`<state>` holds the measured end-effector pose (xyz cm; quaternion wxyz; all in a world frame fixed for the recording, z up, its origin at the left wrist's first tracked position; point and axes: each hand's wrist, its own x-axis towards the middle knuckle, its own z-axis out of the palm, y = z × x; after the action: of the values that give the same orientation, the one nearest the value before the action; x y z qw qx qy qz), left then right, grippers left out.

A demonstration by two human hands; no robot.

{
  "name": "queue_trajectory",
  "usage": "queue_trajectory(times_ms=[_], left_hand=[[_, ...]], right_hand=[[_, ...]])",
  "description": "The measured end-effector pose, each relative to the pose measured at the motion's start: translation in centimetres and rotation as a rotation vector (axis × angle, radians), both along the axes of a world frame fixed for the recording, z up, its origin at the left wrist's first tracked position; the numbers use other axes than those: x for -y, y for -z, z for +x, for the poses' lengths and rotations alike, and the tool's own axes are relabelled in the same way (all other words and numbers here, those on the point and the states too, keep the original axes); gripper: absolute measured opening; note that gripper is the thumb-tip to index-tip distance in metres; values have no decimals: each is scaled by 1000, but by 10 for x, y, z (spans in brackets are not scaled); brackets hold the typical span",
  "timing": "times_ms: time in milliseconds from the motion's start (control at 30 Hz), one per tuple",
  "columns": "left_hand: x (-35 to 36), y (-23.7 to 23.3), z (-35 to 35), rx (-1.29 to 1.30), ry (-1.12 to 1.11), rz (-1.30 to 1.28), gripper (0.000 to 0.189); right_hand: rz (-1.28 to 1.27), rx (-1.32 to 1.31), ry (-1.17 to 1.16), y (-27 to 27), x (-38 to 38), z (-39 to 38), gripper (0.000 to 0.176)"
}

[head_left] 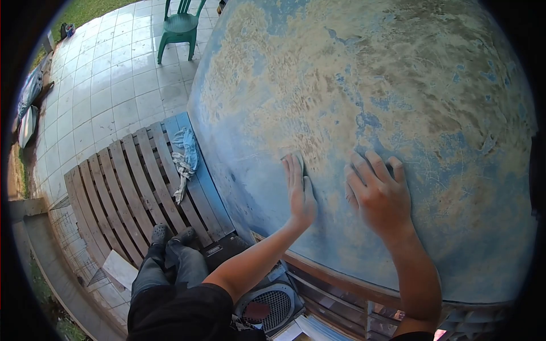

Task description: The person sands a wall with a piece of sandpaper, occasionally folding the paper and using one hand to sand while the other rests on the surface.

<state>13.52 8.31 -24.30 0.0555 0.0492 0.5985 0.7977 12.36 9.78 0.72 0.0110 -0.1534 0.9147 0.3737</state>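
Note:
My left hand (pixel 298 193) lies with fingers together and stretched against a large worn blue panel (pixel 256 193). A small thin sheet, apparently sandpaper (pixel 301 161), shows at its fingertips, mostly hidden beneath them. To the right, my right hand (pixel 380 193) rests on the same panel, its fingers spread and bent, with nothing visible in it. Patches of beige and brown show through the panel's scuffed blue coating, mainly beyond both hands. Pale dust seems to coat my fingers.
A slatted wooden platform (pixel 122 187) stands at the left, under my feet, with crumpled cloths (pixel 185 156) on its blue edge board. Behind it, a green plastic chair (pixel 181 25) is on the tiled floor (pixel 91 85). A round-grilled speaker-like box (pixel 270 307) sits low beside me.

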Motion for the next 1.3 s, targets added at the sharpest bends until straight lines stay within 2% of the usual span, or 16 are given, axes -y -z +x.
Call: queue_trajectory(times_ms=[133,200,233,300,333,433,533,600,667,767,867,1033,1067,1100,1200,1300], left_hand=[[-3,31,-5,-90,-20,66,61],[-16,60,-26,189,-122,52,63],[-22,67,-39,173,-132,72,63],[-23,81,-44,370,-120,25,65],[-18,65,-40,367,-113,21,65],[0,15,5,-10,2,-82,66],[7,29,7,-84,23,-86,66],[-5,50,-5,5,-7,-118,63],[-11,64,-19,287,-66,-60,62],[-16,45,-14,353,-26,2,61],[-5,-2,5,121,13,-55,61],[-18,61,-43,201,-91,-18,60],[-19,78,-61,370,-105,35,59],[-20,86,-72,536,-120,90,59],[-19,84,-66,580,-96,122,59],[-3,39,-5,117,-8,-2,59]], right_hand=[[5,6,13,1,0,3,24],[25,3,-12,0,-1,0,25],[42,-14,-24,0,-3,-3,25],[12,3,-22,2,-3,1,24],[8,-1,-14,2,-3,1,24],[9,16,2,3,-1,1,24],[-3,-3,4,4,-1,-1,23],[17,14,-7,7,-3,-2,21],[-7,28,-5,9,-3,-3,19],[-25,48,-11,6,-3,-1,15],[-24,79,-18,3,-3,0,11],[-19,116,-52,13,-3,-9,9],[-25,114,-36,20,-3,-11,10],[-30,110,-22,25,-4,-14,10],[-17,134,-35,32,-3,-15,11],[56,136,-19,37,-4,-13,16]])
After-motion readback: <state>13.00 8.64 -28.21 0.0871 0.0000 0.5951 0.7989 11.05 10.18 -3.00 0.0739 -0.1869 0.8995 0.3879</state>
